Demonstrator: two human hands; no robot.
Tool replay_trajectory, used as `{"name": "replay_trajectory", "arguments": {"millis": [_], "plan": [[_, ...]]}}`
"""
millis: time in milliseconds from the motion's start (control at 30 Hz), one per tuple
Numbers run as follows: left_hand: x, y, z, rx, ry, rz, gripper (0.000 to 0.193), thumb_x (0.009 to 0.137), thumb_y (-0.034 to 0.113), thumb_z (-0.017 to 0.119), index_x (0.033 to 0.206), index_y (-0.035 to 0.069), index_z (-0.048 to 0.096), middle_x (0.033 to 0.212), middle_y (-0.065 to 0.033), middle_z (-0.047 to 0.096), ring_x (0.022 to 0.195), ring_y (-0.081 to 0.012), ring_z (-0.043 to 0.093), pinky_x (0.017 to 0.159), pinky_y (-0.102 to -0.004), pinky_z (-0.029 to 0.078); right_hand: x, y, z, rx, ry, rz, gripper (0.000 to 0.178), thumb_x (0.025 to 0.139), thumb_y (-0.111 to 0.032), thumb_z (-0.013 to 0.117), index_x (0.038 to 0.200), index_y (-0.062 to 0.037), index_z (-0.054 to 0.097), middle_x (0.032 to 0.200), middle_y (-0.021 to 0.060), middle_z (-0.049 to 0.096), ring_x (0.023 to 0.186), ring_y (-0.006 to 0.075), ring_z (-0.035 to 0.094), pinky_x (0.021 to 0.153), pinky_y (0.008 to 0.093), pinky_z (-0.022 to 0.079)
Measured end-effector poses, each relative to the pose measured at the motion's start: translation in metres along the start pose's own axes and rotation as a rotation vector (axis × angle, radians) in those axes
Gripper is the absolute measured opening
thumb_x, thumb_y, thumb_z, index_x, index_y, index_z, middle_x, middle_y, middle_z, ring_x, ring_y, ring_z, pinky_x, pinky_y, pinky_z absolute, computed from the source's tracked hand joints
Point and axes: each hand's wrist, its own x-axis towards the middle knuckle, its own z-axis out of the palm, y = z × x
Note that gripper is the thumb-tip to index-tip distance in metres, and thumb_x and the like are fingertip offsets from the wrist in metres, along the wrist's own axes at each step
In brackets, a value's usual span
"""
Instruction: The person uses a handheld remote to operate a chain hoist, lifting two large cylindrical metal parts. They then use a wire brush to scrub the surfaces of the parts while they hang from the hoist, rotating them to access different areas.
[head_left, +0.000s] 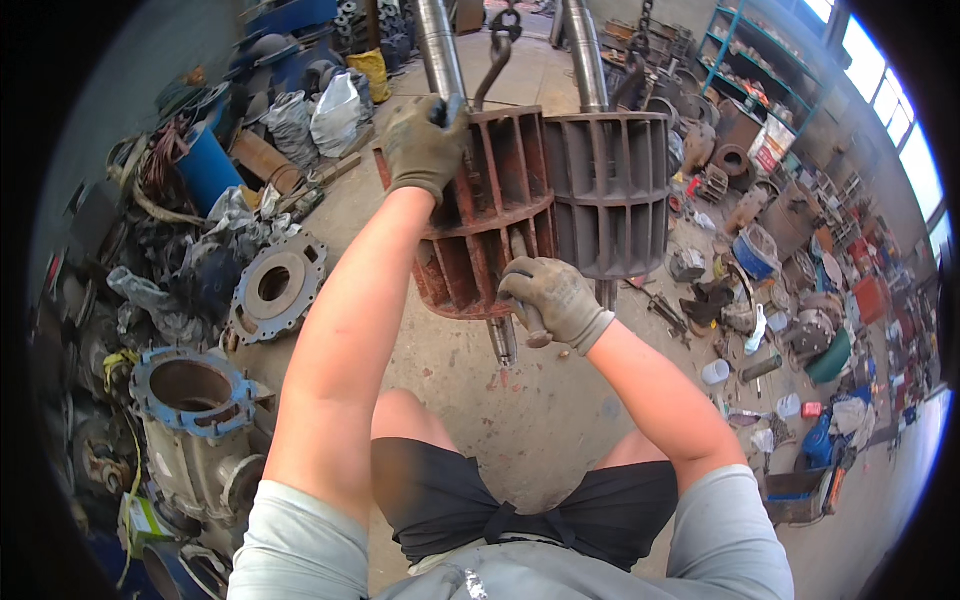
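Before me hangs a rust-red finned rotor [490,216], a metal drum with vanes in two tiers and a steel shaft [438,45] through it. My left hand [427,148], in a grey-green work glove, is closed over its upper rim beside the shaft. What its fingertips press on is partly hidden. My right hand [556,303], gloved alike, is closed around a short metal rod [537,330] at the rotor's lower edge. The rod's rounded end shows below the fist. A second, dark grey finned rotor [612,200] hangs close on the right, on its own shaft [586,50].
A lifting hook [492,72] on a chain hangs behind the red rotor. On the left stand a flanged pump casing [192,400] and a round flange plate [277,287]. Scrap, buckets [755,250] and tools crowd the right, below a blue shelf rack [765,60].
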Motion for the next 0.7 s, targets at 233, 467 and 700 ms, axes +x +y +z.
{"name": "replay_trajectory", "arguments": {"millis": [233,467,700], "plan": [[0.002,-0.011,0.011,0.009,0.084,0.088,0.044,0.101,0.051,0.073,0.104,0.008,0.081,0.111,-0.0163,0.079,0.110,-0.0411,0.072,0.097,-0.0534,0.055,-0.014,0.036,-0.001,0.239,0.191,-0.047,0.020,0.085,-0.005,0.074,0.104,-0.0077,0.072,0.105,0.0123,0.074,0.101,0.0386,0.076,0.091,0.0478,0.062],[0.001,-0.014,0.016,0.049,0.118,0.152,0.038,0.103,0.045,0.073,0.104,0.008,0.078,0.106,-0.0175,0.078,0.103,-0.0435,0.071,0.093,-0.0538,0.054,-0.021,-0.004,0.017,0.957,0.616,0.563,0.020,0.099,0.004,0.066,0.114,0.0004,0.079,0.119,0.0115,0.083,0.098,0.0172,0.079,0.093,0.0304,0.065],[0.007,-0.025,0.021,0.064,0.076,0.148,0.046,0.104,0.046,0.073,0.114,0.002,0.079,0.109,-0.0255,0.077,0.109,-0.0480,0.070,0.099,-0.0549,0.053,-0.033,-0.058,0.045,1.727,1.140,0.611,0.037,0.119,-0.022,0.055,0.147,0.0018,0.061,0.147,0.0197,0.070,0.123,0.0284,0.076,0.109,0.0411,0.063]]}}
